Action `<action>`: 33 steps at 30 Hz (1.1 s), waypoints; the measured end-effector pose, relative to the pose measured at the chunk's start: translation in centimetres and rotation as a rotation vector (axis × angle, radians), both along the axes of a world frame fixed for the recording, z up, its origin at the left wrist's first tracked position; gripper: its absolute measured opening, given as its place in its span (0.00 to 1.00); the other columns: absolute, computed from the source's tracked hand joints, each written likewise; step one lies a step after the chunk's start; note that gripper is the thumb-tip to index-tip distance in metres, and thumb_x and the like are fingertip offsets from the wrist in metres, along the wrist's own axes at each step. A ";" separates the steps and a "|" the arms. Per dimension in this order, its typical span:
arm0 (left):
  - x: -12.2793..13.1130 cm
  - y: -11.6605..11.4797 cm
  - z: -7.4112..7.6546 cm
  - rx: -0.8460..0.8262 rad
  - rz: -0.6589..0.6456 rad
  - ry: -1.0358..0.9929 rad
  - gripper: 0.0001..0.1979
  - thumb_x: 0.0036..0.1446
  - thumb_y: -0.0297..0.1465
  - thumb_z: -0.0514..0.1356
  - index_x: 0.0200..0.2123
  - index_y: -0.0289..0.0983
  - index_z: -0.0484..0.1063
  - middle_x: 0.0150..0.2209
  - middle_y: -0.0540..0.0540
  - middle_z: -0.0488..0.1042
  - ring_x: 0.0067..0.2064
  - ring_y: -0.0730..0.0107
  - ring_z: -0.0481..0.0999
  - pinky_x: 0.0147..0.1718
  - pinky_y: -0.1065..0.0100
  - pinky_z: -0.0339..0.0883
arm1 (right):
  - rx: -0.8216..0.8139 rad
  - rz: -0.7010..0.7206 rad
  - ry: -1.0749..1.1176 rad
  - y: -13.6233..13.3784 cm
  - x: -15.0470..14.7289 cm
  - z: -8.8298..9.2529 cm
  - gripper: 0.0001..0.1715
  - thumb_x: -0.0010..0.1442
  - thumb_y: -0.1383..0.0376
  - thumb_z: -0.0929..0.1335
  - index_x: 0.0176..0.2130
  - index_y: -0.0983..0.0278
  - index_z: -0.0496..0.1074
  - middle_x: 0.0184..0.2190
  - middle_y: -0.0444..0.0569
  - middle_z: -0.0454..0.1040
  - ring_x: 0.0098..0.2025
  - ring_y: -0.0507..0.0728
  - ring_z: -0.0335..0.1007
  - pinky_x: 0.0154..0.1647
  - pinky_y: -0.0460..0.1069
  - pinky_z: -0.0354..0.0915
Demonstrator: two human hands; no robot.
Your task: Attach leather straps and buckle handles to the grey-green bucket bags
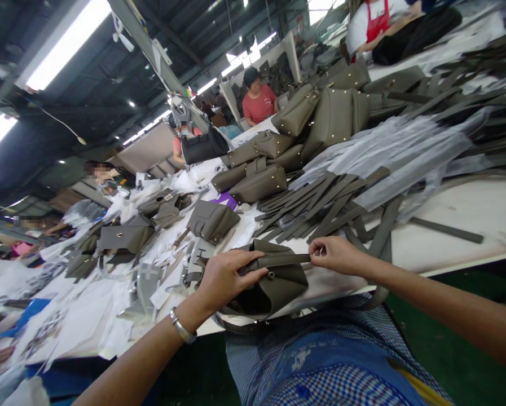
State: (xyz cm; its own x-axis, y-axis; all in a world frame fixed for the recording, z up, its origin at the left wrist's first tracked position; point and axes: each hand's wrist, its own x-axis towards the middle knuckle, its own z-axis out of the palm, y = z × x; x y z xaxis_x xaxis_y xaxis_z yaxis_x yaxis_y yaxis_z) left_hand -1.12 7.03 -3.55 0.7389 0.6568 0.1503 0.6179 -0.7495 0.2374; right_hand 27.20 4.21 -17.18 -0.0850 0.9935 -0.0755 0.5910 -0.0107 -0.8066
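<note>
An olive-grey handbag (289, 285) lies at the table's front edge, its dark opening facing me. A flat strap (284, 260) of the same colour runs across its top. My left hand (229, 276) grips the bag from the left, thumb and fingers closed about the strap and the bag's upper edge. At the right side, my right hand (331, 255) pinches the strap's end between thumb and fingers. A round metal fitting (271, 275) shows on the bag beside my left fingertips. Part of the bag's left side is hidden behind my left hand.
Loose olive strips (320, 206) and translucent wrapping (417, 160) spread over the table (456, 211) to the right. Finished-looking handbags (331, 115) are heaped behind. Another bag (212, 220) stands just beyond my left hand. Several people work farther back.
</note>
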 end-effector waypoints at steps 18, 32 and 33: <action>1.5 -1.6 1.1 -0.473 0.454 -0.125 0.24 0.56 0.41 0.64 0.52 0.37 0.66 0.37 0.45 0.82 0.39 0.59 0.81 0.42 0.60 0.72 | 0.393 0.040 0.343 -1.9 -7.0 5.0 0.05 0.60 0.64 0.70 0.39 0.62 0.72 0.36 0.46 0.75 0.39 0.55 0.71 0.41 0.49 0.65; 2.0 -2.5 2.1 -0.419 0.381 -0.044 0.16 0.56 0.38 0.62 0.47 0.38 0.74 0.42 0.46 0.80 0.43 0.59 0.79 0.44 0.62 0.72 | 0.061 0.037 0.537 -1.8 -6.3 6.3 0.09 0.54 0.60 0.72 0.35 0.62 0.80 0.31 0.45 0.80 0.36 0.56 0.73 0.40 0.49 0.64; 2.1 -2.7 2.1 -0.412 0.389 -0.040 0.16 0.56 0.37 0.62 0.46 0.38 0.74 0.42 0.46 0.80 0.43 0.59 0.79 0.43 0.62 0.72 | 0.033 0.024 0.552 -1.8 -6.5 6.3 0.10 0.54 0.59 0.72 0.35 0.62 0.80 0.30 0.45 0.80 0.35 0.56 0.73 0.38 0.48 0.64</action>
